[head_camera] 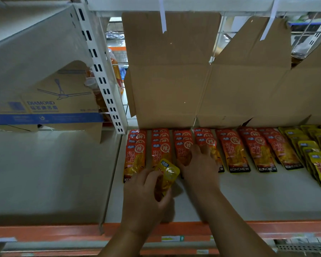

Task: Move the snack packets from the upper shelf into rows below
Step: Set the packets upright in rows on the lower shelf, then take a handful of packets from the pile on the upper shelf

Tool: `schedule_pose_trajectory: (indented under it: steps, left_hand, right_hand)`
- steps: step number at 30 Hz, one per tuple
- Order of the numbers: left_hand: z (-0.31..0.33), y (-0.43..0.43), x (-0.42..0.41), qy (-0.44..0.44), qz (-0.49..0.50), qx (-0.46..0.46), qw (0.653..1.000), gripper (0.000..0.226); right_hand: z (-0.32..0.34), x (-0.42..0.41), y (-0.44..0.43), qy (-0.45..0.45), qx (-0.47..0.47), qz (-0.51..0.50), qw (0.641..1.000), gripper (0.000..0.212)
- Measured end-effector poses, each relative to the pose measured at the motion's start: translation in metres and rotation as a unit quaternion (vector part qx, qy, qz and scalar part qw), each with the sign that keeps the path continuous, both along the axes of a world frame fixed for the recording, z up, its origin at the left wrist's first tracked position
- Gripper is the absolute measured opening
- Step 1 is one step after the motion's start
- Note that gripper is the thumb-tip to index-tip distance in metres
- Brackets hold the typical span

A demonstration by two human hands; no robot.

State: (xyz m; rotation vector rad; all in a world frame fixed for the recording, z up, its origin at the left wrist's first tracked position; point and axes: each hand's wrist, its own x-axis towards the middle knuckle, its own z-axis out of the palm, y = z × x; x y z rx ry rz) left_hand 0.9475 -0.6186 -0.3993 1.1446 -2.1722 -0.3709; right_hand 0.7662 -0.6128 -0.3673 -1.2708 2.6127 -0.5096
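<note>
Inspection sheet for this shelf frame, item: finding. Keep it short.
Surface: white shelf, packets along its back.
Job's things: red packets in overlapping rows; yellow rows at the right; single yellow packet over the front of the red rows.
Clutter: flattened cardboard standing behind the rows; fan box in the left bay.
Grippers: left hand grips the single yellow packet; right hand rests on the red packets.
Cables: nothing seen.
Surroundings: slotted white upright; orange shelf edge.

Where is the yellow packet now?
Head view, lower centre: the left hand grips the yellow packet, in front of the red packets, beside the right hand.
</note>
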Motion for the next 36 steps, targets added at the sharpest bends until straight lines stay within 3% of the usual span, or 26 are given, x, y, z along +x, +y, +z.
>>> schedule_pose_trajectory:
  steps: [16, 19, 22, 24, 29, 33, 36]
  left_hand:
    - [-0.001, 0.0, 0.001, 0.006, -0.001, 0.005, 1.0, 0.038]
    - [-0.002, -0.001, 0.0, 0.004, 0.001, 0.009, 1.0, 0.039]
    - [-0.002, 0.0, 0.0, 0.002, 0.001, 0.013, 1.0, 0.04]
    - [-0.001, 0.0, 0.0, 0.004, 0.002, 0.018, 1.0, 0.041]
    - [0.001, 0.004, 0.0, 0.017, -0.042, 0.022, 0.999, 0.046]
    - [-0.001, 0.007, 0.002, 0.009, -0.135, 0.037, 0.99, 0.051]
    - [-0.004, 0.01, 0.004, -0.032, -0.194, -0.013, 0.98, 0.052]
  right_hand:
    - [-0.006, -0.005, 0.005, 0.004, -0.004, 0.012, 1.0, 0.073]
    - [-0.008, -0.008, 0.013, -0.005, -0.057, 0.015, 0.998, 0.06]
    - [-0.007, -0.006, 0.03, -0.05, -0.124, 0.053, 0.99, 0.024]
    - [-0.006, 0.001, 0.044, -0.068, -0.119, 0.091, 0.986, 0.009]
    - [-0.01, 0.035, 0.07, -0.096, -0.099, 0.172, 0.975, 0.009]
    - [-0.008, 0.036, 0.077, -0.133, -0.101, 0.109, 0.98, 0.009]
    - [-0.009, 0.025, 0.08, -0.13, -0.09, 0.087, 0.984, 0.032]
